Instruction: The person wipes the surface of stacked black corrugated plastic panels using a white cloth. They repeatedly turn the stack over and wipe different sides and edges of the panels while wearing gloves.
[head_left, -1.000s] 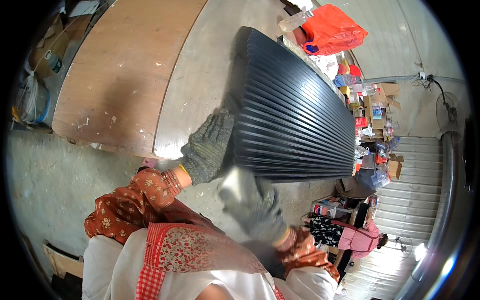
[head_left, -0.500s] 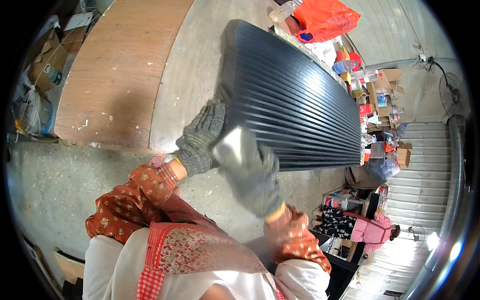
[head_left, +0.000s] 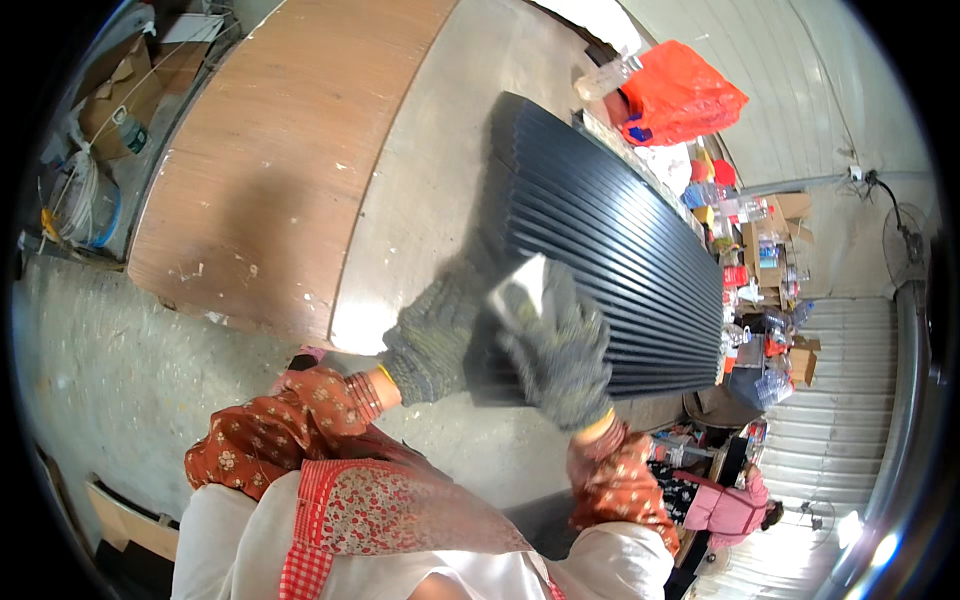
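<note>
A black ribbed panel (head_left: pixel 610 270) lies on a worktable, its long ridges running side by side. In my right hand (head_left: pixel 562 355), which wears a dark grey knit glove, is a small pale flat block (head_left: pixel 524 290). The hand is closed around it, just over the panel's near left corner. My left hand (head_left: pixel 435 335), gloved alike, is at the panel's left end, by its edge. Its fingers are smeared and merge with the dark edge, so their grip cannot be made out.
A brown wooden board (head_left: pixel 290 160) covers the table's left side. An orange-red plastic bag (head_left: pixel 685 95) and several bottles stand beyond the panel. At the right, a person in pink (head_left: pixel 725 505) is by shelving. A coil of white cord (head_left: pixel 85 205) sits at far left.
My right hand has moved a little to the right with the pale block. My left hand stays by the panel's end. The whole view has shifted, so the panel appears lower.
</note>
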